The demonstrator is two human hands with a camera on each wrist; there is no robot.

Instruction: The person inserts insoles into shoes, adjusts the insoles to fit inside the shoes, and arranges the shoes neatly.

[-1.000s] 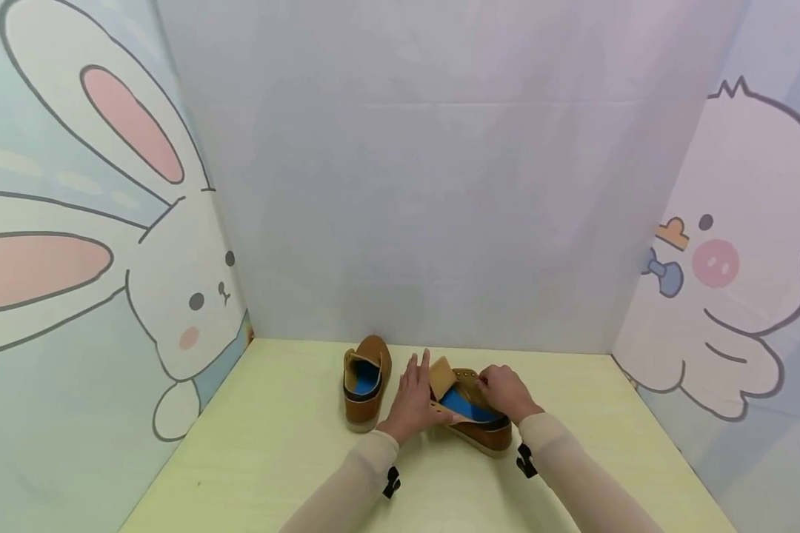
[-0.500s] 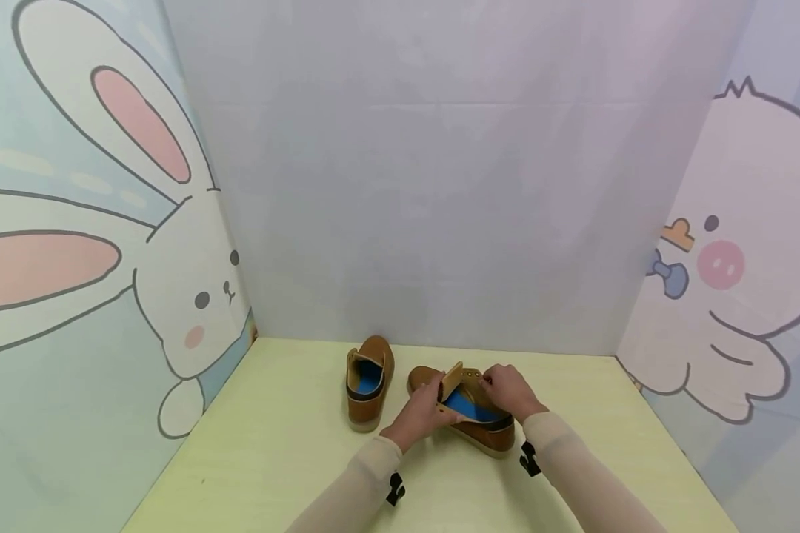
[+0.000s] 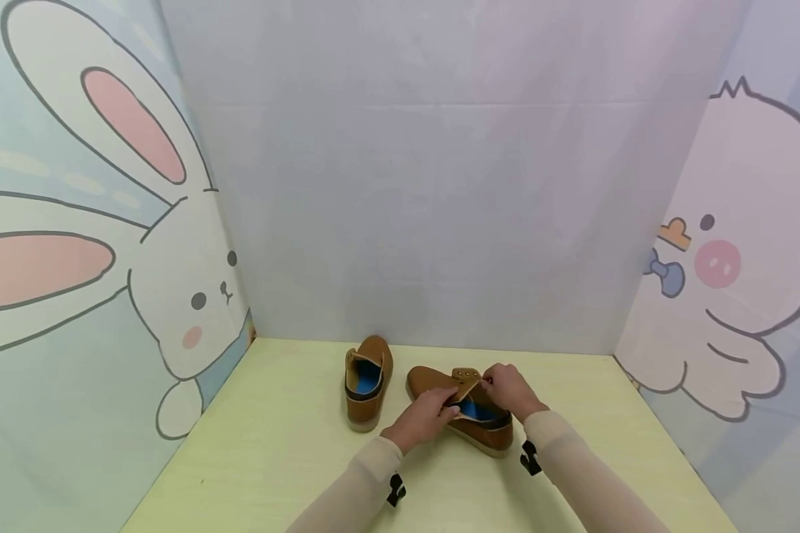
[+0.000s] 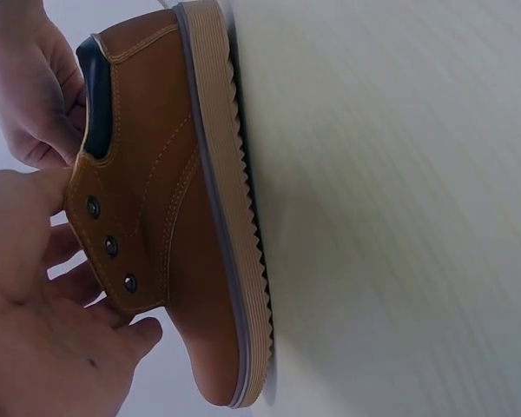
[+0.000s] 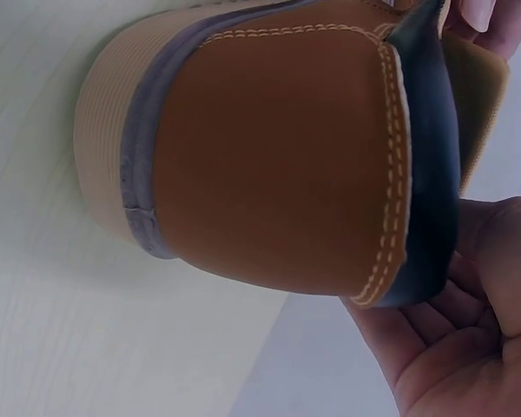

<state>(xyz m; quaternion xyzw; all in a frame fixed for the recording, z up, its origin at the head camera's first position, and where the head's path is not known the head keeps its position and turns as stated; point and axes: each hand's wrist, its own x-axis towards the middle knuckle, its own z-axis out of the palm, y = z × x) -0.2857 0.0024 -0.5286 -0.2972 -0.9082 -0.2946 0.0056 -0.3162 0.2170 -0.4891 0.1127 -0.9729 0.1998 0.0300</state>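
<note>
Both hands are on the brown shoe that sits on the yellow table, a little to the right of the middle. The left hand pinches the shoe's near flap from about 8 o'clock, and the right hand grips the far edge of its opening from about 2 o'clock. Another brown shoe stands just beside it at 9 o'clock, untouched.
</note>
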